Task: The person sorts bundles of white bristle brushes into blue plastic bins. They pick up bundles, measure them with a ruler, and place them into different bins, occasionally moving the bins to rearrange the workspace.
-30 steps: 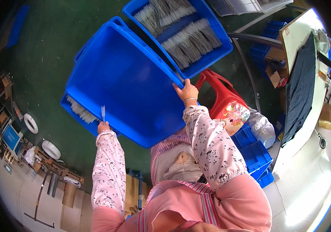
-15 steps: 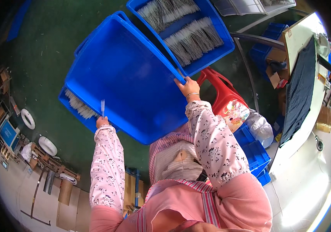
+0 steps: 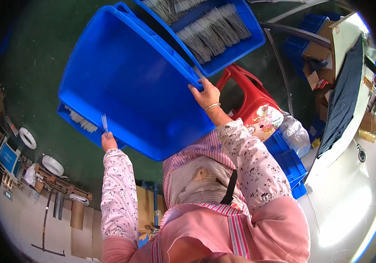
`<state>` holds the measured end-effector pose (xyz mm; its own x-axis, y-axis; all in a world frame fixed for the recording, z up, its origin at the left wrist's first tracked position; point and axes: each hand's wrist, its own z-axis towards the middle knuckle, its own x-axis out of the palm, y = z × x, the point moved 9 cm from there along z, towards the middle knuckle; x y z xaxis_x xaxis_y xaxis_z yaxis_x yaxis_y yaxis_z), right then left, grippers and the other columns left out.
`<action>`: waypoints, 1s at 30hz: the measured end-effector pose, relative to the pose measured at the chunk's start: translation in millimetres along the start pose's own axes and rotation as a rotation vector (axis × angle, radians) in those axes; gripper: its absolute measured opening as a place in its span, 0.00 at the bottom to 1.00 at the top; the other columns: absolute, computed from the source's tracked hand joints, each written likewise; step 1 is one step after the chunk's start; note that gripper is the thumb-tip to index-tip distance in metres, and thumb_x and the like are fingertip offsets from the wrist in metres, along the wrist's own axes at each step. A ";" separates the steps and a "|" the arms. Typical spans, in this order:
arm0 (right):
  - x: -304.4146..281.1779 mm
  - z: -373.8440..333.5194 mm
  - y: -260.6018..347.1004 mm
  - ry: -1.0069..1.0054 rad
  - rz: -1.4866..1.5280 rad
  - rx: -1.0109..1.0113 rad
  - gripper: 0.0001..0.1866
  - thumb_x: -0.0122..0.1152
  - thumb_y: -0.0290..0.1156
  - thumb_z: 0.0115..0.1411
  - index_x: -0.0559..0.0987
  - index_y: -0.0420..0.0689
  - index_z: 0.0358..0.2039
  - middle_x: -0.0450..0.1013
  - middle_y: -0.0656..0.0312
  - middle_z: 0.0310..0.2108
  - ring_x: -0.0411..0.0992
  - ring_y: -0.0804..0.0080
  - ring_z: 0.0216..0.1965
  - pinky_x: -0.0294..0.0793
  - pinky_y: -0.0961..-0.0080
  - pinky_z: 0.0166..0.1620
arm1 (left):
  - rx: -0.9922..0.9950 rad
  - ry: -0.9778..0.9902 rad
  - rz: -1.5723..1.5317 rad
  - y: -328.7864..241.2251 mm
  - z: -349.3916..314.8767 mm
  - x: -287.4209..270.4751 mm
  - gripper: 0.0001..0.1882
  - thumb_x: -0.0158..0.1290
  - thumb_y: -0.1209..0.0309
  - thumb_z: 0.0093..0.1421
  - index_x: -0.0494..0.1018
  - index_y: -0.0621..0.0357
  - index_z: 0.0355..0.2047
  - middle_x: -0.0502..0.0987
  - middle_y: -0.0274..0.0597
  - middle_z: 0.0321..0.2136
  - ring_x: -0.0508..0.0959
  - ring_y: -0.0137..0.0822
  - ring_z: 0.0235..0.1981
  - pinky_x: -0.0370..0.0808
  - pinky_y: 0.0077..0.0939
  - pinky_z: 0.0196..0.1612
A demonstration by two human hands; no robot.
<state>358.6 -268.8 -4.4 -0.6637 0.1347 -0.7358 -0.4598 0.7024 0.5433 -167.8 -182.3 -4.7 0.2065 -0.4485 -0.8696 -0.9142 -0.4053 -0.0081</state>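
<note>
A large blue plastic bin [image 3: 122,83] is tilted in front of me, its bare inside facing up. My right hand [image 3: 206,94] grips its right rim, with the thumb over the edge. At its near left edge is my left hand [image 3: 108,142], closed around a few slim brushes [image 3: 105,123] with white bristles pointing up; whether these fingers also grip the rim is hard to make out. Under the tilted bin, another blue bin [image 3: 67,115] shows partly, with white-bristled brushes [image 3: 81,120] inside. The rest of that lower bin is hidden.
Beyond to the right stands a blue bin [image 3: 257,37] with rows of wire-handled brushes [image 3: 214,33]. A red plastic stool [image 3: 245,87] is beside my right forearm, near stacked blue crates [image 3: 290,164] and a clear plastic bag [image 3: 294,133]. A table with dark cloth [image 3: 343,101] lies far right.
The tilted bin has shifted left and slightly away, covering more of the brushes beneath it. Both hands have moved left with it, and the left still holds the slim brushes.
</note>
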 end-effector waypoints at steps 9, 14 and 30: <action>5.8 15.5 54.6 -0.131 0.135 -0.032 0.17 0.64 0.46 0.46 0.73 0.45 0.25 0.73 0.57 0.21 0.72 0.60 0.23 0.70 0.68 0.25 | -0.031 -0.048 -0.021 3.4 66.7 -30.5 0.18 0.51 0.60 0.53 0.73 0.61 0.38 0.77 0.50 0.30 0.76 0.47 0.34 0.70 0.36 0.38; 22.0 8.7 65.8 -0.212 0.232 -0.062 0.17 0.63 0.45 0.47 0.73 0.44 0.24 0.72 0.58 0.20 0.72 0.60 0.22 0.69 0.69 0.24 | -0.015 -0.076 0.019 -2.4 97.1 -53.6 0.19 0.51 0.60 0.53 0.73 0.61 0.39 0.76 0.51 0.32 0.76 0.48 0.35 0.70 0.37 0.40; 60.0 0.4 82.2 -0.194 0.263 -0.015 0.15 0.68 0.40 0.45 0.73 0.45 0.23 0.66 0.62 0.12 0.64 0.70 0.12 0.63 0.75 0.18 | -0.126 -0.205 -0.242 57.6 115.5 -67.7 0.19 0.55 0.62 0.51 0.72 0.65 0.38 0.77 0.49 0.34 0.76 0.41 0.36 0.69 0.31 0.41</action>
<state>281.2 -202.6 -4.0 -0.6365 0.4421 -0.6320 -0.2970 0.6158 0.7298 -274.6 -83.3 -3.3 0.3260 -0.1634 -0.9311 -0.7944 -0.5813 -0.1762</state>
